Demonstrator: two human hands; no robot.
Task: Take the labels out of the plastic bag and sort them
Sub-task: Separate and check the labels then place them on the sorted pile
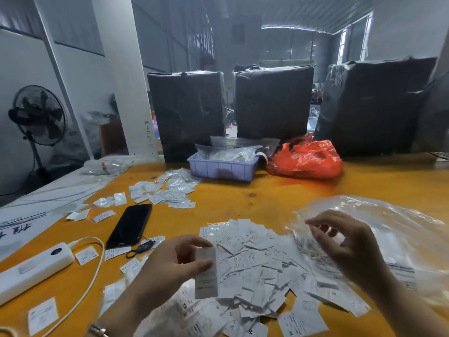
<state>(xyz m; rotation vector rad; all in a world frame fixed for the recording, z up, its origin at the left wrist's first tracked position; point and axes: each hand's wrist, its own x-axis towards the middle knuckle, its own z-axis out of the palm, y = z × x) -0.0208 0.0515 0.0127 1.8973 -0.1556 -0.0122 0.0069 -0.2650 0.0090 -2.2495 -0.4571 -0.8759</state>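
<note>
A heap of small white labels (257,266) lies on the orange table in front of me. My left hand (170,266) pinches one narrow white label (206,273) upright between thumb and fingers, above the heap's left side. My right hand (347,244) hovers with fingers loosely curled at the mouth of a clear plastic bag (393,229) that lies crumpled on the right; it grips nothing that I can see. More labels (165,190) lie scattered farther back on the left.
A black phone (131,224) and a white power bank (31,271) with cable lie at the left. At the back stand a blue tray (223,169) of bags, a red plastic bag (306,156) and three dark wrapped bales (187,113).
</note>
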